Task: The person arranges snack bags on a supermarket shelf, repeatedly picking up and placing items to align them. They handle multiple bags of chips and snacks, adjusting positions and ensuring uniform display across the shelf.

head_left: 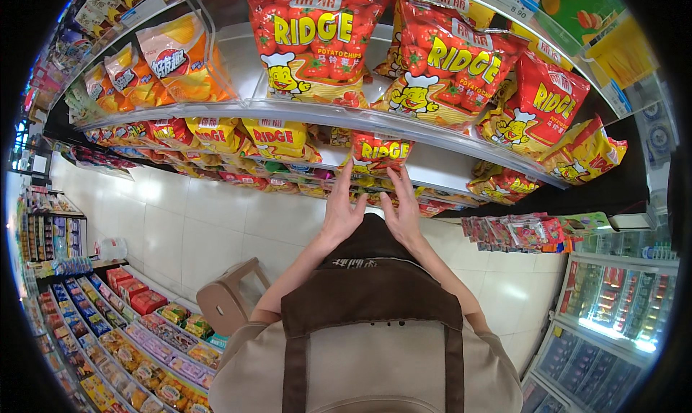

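Observation:
A small red and yellow bag of potato chips (381,151) stands at the front of the second shelf (440,166). My left hand (344,210) reaches up to the bag's lower left corner, fingers stretched out and thumb apart. At its lower right corner is my right hand (402,208), likewise with straight fingers and a spread thumb. The fingertips of both hands lie against the bag's sides, and the thumbs point toward each other below it. How firmly they press cannot be seen.
Large red chip bags (317,49) fill the upper shelf, whose clear front lip (310,112) overhangs my hands. Yellow chip bags (277,137) stand to the left. Behind me are a brown stool (225,305), a snack rack (144,348) and a lit drinks cooler (613,305).

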`<move>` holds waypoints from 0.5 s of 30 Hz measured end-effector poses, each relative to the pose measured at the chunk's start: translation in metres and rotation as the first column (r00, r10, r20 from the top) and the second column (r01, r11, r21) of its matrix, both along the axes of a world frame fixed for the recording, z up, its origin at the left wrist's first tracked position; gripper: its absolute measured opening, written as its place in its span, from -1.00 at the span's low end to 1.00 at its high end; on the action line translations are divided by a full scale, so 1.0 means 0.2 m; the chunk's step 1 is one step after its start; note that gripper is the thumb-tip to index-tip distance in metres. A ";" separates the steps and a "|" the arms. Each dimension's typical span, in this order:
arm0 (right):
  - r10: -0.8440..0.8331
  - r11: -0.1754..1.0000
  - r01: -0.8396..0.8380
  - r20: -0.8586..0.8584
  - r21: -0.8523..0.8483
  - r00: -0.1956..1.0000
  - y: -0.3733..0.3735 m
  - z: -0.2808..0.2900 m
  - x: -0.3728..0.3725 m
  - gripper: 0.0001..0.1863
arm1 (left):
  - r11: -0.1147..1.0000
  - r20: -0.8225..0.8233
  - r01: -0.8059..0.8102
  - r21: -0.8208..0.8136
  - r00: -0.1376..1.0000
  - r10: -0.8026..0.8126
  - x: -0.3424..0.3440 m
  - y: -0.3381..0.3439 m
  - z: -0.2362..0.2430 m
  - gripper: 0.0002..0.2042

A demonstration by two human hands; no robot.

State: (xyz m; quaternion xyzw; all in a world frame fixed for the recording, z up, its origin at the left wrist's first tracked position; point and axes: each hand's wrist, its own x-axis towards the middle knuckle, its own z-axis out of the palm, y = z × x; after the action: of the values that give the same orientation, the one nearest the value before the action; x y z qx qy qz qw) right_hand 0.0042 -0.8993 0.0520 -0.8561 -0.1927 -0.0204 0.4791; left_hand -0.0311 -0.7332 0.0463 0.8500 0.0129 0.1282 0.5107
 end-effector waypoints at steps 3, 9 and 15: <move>-0.073 0.997 0.072 0.045 0.018 0.996 -0.08 0.00 0.00 -0.47 | 0.996 -0.013 0.060 -0.067 0.998 -0.061 0.03 -0.08 0.01 -0.24; -0.210 0.977 0.211 0.053 -0.022 0.976 -0.26 0.01 0.06 -0.47 | 0.983 0.014 0.183 0.001 0.983 -0.183 0.15 -0.25 0.04 -0.29; -0.326 0.939 0.342 0.208 -0.044 0.922 -0.42 -0.08 0.22 -0.52 | 0.961 0.005 0.274 0.038 0.962 -0.274 0.35 -0.42 -0.02 -0.34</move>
State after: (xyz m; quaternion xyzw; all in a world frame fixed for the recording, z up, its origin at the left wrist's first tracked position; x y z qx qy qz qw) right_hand 0.0485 -0.9840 0.0352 -0.8884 -0.0911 -0.1792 0.4127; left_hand 0.0393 -0.8165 0.0427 0.8523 -0.1098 0.0609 0.5078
